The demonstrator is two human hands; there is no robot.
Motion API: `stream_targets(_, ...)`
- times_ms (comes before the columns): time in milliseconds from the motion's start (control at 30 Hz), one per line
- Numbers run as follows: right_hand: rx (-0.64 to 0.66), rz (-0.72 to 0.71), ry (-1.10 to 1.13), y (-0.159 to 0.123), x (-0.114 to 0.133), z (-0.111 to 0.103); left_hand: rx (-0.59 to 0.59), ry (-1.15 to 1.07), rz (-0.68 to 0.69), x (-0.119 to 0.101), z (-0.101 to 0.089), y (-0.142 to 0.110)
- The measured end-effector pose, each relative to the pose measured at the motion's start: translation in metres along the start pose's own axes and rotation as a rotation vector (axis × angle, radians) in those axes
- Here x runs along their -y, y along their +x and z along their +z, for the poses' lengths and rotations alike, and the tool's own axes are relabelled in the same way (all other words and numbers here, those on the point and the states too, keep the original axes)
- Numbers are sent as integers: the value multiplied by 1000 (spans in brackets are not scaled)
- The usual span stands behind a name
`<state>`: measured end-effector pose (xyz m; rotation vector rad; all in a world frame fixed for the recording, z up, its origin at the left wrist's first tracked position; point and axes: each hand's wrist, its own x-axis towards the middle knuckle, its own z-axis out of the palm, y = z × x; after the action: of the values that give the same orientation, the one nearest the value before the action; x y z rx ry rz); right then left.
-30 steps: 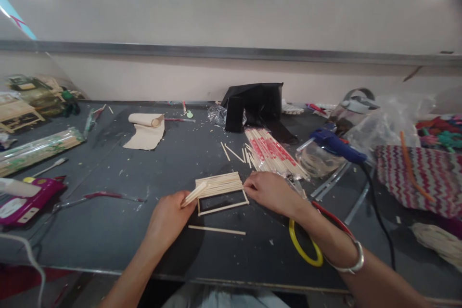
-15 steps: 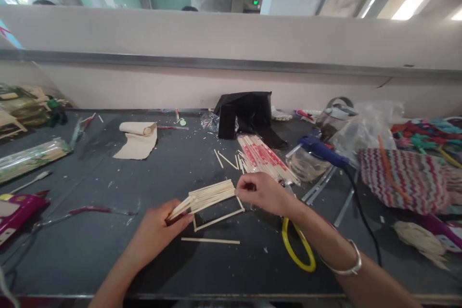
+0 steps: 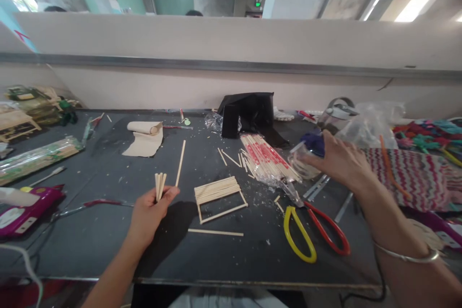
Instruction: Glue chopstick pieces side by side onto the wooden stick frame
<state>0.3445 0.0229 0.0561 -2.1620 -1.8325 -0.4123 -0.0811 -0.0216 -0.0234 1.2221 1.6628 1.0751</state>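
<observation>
My left hand (image 3: 153, 209) is closed around a small bundle of thin wooden sticks (image 3: 160, 185) that point upward. Between its thumb and finger a longer single stick (image 3: 181, 163) leans up and to the right. To the right of that hand, a rectangular stick frame (image 3: 223, 212) lies on the table, its far half covered by sticks laid side by side (image 3: 217, 190). One loose stick (image 3: 215, 233) lies in front of it. My right hand (image 3: 341, 161) is wrapped over the blue glue gun (image 3: 312, 143), hiding its handle; only the front part shows.
Scissors with yellow and red handles (image 3: 300, 236) lie near the right forearm. A pack of sticks (image 3: 269, 156), short stick pieces (image 3: 240, 159) and a black object (image 3: 249, 110) are behind. Rolled cloth (image 3: 144, 138) and a magenta device (image 3: 32, 211) are at left; patterned fabric (image 3: 400, 178) at right.
My right hand has left the stick frame and moved right and away onto the glue gun, uncovering the scissors. My left hand has drawn back left from the frame, the single stick now sticking up.
</observation>
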Motion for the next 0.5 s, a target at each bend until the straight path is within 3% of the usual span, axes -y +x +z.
stream_targets(67, 51, -19, 16, 0, -11, 9, 22, -11, -4, 2, 2, 1)
stream_targets(167, 13, -21, 66, -6, -13, 8, 37, -92, -15, 3, 4, 3)
stream_targets(267, -120, 38, 196, -25, 6, -7, 45, -203, -27, 4, 5, 4)
stream_targets(333, -201, 73, 441, -43, 31, -19, 50, -223, -33, 4, 6, 4)
stream_targets(367, -75, 66, 641, -54, 46, -23, 54, -217, -34, 4, 6, 4)
stream_targets(433, 335, 51, 1073, -73, 78, -24, 58, -197, -36, 5, 6, 5)
stream_targets(500, 656, -14, 1331, -89, 108, -16, 62, -195, -36, 6, 6, 5)
